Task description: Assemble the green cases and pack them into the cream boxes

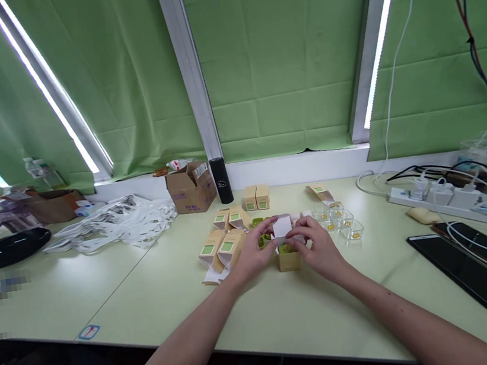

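Note:
In the middle of the table stands a small kraft box with its white lid flap raised and something green showing inside. My left hand has its fingers closed at the left side of the flap. My right hand pinches the flap's right side, thumb low over the box mouth. Just behind my left fingers are small green pieces, partly hidden. Several kraft boxes with green windows lie left of my left hand. Several clear plastic cups with yellow bits stand beyond my right hand.
Two closed kraft boxes stand farther back, near a black cylinder and an open carton. A flattened box lies behind the cups. White straps are heaped left. A phone and power strip occupy the right.

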The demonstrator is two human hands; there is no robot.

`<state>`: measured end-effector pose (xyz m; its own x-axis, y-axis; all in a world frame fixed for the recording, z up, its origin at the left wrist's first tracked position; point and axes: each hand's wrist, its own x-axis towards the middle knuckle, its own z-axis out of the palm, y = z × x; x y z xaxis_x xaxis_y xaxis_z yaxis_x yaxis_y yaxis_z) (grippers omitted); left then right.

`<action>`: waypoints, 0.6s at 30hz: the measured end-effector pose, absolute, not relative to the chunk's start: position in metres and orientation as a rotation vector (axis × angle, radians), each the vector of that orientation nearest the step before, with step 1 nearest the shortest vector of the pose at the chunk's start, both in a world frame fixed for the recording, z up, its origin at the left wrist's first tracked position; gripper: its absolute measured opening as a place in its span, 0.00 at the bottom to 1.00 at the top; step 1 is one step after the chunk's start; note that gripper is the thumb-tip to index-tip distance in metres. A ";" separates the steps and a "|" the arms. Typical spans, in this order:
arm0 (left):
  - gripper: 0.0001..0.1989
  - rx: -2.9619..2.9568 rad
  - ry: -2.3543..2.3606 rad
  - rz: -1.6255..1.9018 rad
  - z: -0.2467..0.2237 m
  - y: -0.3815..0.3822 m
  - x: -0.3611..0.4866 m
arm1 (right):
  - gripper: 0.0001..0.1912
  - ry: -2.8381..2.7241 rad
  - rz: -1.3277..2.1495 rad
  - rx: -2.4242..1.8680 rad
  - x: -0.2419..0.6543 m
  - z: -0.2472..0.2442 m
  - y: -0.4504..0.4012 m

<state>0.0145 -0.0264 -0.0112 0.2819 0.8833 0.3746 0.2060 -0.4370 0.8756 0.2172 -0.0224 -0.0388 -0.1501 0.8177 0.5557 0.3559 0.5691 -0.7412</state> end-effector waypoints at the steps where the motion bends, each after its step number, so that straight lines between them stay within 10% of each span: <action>1: 0.28 1.825 0.988 1.180 -0.011 -0.026 0.014 | 0.11 -1.704 0.576 -0.972 0.218 -0.038 -0.023; 18: 0.26 1.822 0.979 1.180 -0.023 -0.019 0.015 | 0.20 -1.371 0.879 -0.958 0.223 -0.048 -0.011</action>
<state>0.0145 -0.0186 -0.0233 0.2846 0.8841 0.3706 0.2010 -0.4330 0.8787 0.2227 -0.0108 -0.0481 0.0246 0.9250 0.3792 0.0417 0.3780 -0.9249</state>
